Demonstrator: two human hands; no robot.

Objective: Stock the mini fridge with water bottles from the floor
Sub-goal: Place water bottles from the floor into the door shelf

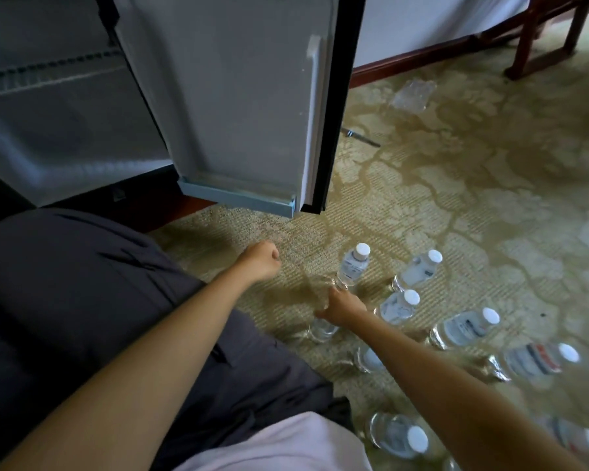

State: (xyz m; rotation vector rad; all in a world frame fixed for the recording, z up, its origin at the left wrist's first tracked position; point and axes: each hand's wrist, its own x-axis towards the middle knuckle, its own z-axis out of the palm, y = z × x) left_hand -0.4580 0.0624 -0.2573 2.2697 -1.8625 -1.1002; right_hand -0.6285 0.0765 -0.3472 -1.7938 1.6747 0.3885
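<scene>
Closest to me was the pale front of my shirt (pixel 269 447), with my dark trousers (pixel 82 300) over the bent knee to its left. Both bare forearms reached out over the patterned carpet (pixel 473 205).

Upright water bottles (pixel 398 435) with white caps stood on the carpet to my right, the nearest by my right elbow. More were spread out beyond it, one half hidden behind my forearm.

My right hand (pixel 342 305) sat over the top of one clear bottle (pixel 322 329), whose base showed just below my thumb. The fingers were hidden on the far side of the hand, so I could not tell whether they had closed round it. Just past them stood another bottle (pixel 352 266), very near my knuckles.

My left hand (pixel 261 263) hovered above the carpet farther left, its fingers curled into a loose fist with nothing in it.

Beyond both hands the mini fridge (pixel 58 137) stood with its door (pixel 245 113) swung wide. A narrow door shelf (pixel 238 195) ran along the door's lower edge, and a wire rack (pixel 48 68) crossed the dim interior.

Farther off on the carpet lay a crumpled piece of clear plastic wrap (pixel 410 95). Wooden chair legs (pixel 541 45) stood by the wall.
</scene>
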